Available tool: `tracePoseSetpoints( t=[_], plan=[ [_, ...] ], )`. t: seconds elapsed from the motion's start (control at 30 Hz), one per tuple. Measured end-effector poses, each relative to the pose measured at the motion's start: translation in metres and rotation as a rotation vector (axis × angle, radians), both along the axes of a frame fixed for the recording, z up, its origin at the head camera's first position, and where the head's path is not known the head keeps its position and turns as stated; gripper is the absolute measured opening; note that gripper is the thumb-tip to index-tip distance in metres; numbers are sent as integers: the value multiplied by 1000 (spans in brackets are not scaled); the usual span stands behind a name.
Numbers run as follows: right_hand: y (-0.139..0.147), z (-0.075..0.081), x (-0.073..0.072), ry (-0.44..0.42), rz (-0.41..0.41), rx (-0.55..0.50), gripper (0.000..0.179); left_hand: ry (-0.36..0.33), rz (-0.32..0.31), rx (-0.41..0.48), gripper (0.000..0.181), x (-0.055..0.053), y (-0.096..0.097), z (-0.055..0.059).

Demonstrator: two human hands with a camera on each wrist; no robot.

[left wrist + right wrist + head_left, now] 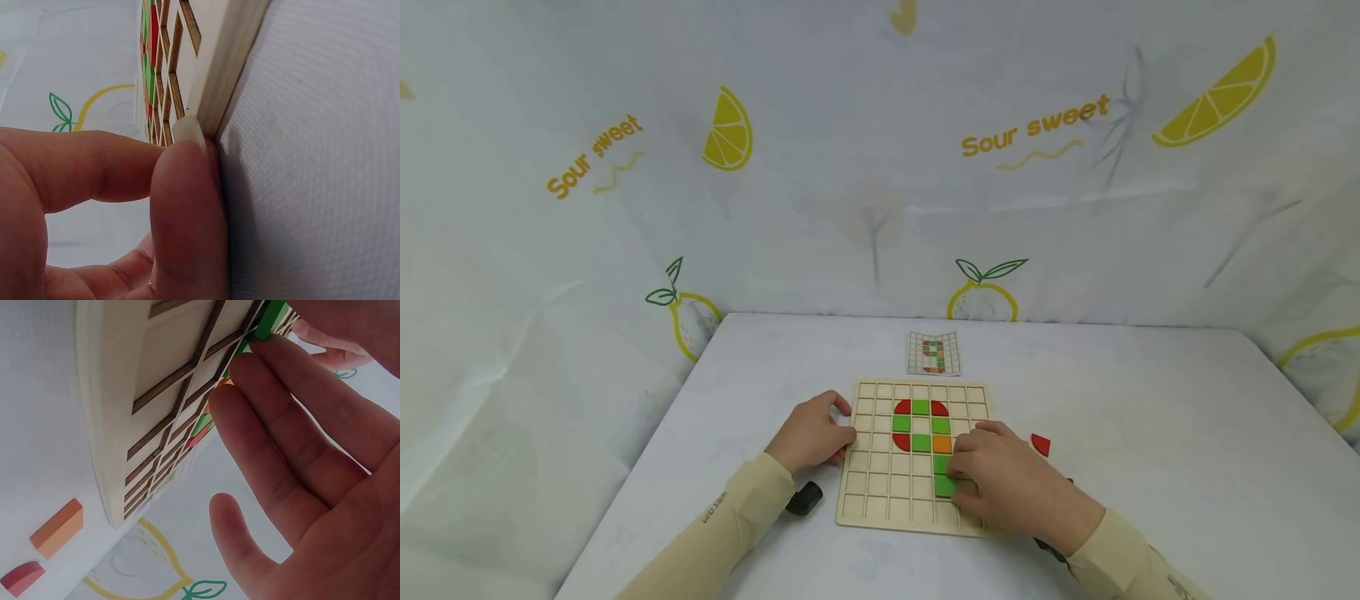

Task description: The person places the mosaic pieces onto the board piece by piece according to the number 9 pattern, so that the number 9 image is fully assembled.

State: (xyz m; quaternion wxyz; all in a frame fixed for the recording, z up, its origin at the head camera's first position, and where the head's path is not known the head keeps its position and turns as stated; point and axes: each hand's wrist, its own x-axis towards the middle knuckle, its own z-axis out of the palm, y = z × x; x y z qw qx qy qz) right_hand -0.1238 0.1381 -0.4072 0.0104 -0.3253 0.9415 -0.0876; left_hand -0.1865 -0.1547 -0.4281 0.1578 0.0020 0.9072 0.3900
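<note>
A square wooden grid board (880, 485) lies on the table, with red, green and orange tiles set in its cells. My left hand (812, 429) is at the board's left edge; in the left wrist view, the thumb (187, 212) and index finger meet at that edge. Over the board's lower right, my right hand (1011, 479) pinches a green tile (270, 319) by its side; the thumb's grip is partly hidden. Another green tile (943, 464) sits just above it in the same column. The right hand's other fingers (250, 437) extend over the grid.
Behind the board stands a creased pattern card (934, 354) with a coloured figure on a grid. A red rounded piece (1041, 444) and an orange piece (57, 528) lie on the table right of the board. A black object (805, 498) is near the left wrist.
</note>
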Motion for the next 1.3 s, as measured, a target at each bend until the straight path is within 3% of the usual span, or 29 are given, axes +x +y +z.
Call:
tracePoseSetpoints(
  t=[0.37, 0.63, 0.93, 1.13, 1.3],
  plan=[
    [8, 5, -2, 37, 9, -16, 7, 6, -4, 2, 32, 0, 1, 0],
    [45, 21, 0, -7, -165, -29, 14, 2, -6, 1, 32, 1, 2, -1],
    [98, 14, 12, -68, -330, 17, 18, 3, 5, 9, 34, 1, -2, -1],
    [115, 8, 21, -95, -387, 36, 16, 3, 9, 16, 33, 2, -3, -1],
    [122, 4, 27, -76, -380, 27, 18, -1, 5, 31, 33, 2, -2, 0]
  ],
)
